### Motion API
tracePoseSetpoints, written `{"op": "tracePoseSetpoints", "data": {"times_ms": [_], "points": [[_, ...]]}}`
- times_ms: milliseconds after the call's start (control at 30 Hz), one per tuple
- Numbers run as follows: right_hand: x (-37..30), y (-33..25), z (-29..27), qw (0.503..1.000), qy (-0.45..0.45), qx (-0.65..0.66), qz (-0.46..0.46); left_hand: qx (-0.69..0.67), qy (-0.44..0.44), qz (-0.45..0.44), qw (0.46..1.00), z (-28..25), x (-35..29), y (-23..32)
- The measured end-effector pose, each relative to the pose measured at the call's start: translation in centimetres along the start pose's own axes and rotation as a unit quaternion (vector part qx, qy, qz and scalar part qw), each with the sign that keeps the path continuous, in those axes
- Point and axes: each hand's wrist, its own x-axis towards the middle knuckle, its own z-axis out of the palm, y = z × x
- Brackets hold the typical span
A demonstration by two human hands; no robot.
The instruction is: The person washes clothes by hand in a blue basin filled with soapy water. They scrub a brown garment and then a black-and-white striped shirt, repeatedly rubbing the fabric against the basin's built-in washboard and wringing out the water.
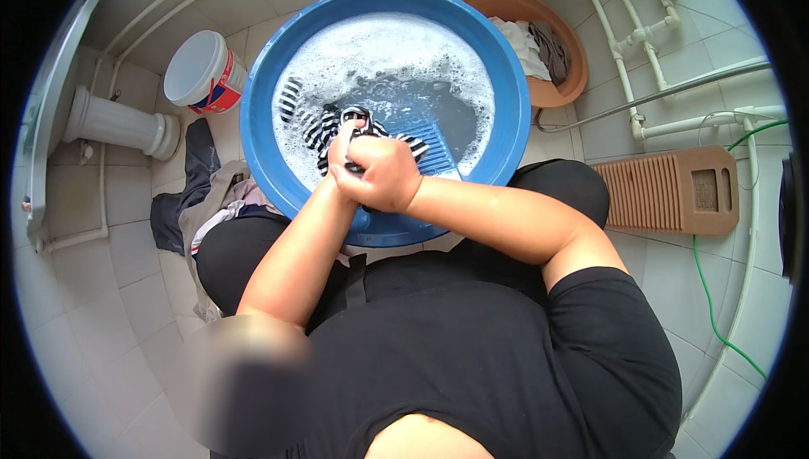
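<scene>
A black-and-white striped garment (316,132) is bunched up in the soapy water of a large blue tub (259,126) between my knees. My right hand (384,173) is a closed fist around part of the cloth, over the near side of the tub. Pressed against it, my left hand (340,149) also grips the garment, its fingers partly hidden by the cloth and my right hand. Striped folds show above and on both sides of my hands. Just right of them, a blue washboard (436,154) slopes into the water, its lower part under the surface.
A white bucket (195,67) stands at the far left. Dark and pale clothes (202,177) lie on the tiles left of the tub. At the far right, an orange-brown basin (575,80) holds cloths. A brown washboard (666,189) lies right, near white pipes and a green hose (708,290).
</scene>
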Motion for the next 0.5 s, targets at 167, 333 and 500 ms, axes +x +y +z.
{"op": "tracePoseSetpoints", "data": {"times_ms": [167, 333, 500], "points": [[1.5, 7.6, -0.2, 0.969, 0.062, -0.022, 0.238, -0.028, 0.199, 0.000, 0.980, 5.7, -0.5, -0.6], [0.5, 2.7, 0.1, 0.998, 0.058, 0.004, 0.031, -0.024, 0.046, 0.012, 0.999, 3.4, -1.0, -0.2], [1.1, 2.3, 0.6, 0.998, 0.018, -0.004, -0.055, -0.086, -0.003, 0.018, 0.996, -4.7, 3.2, -1.5]]}}
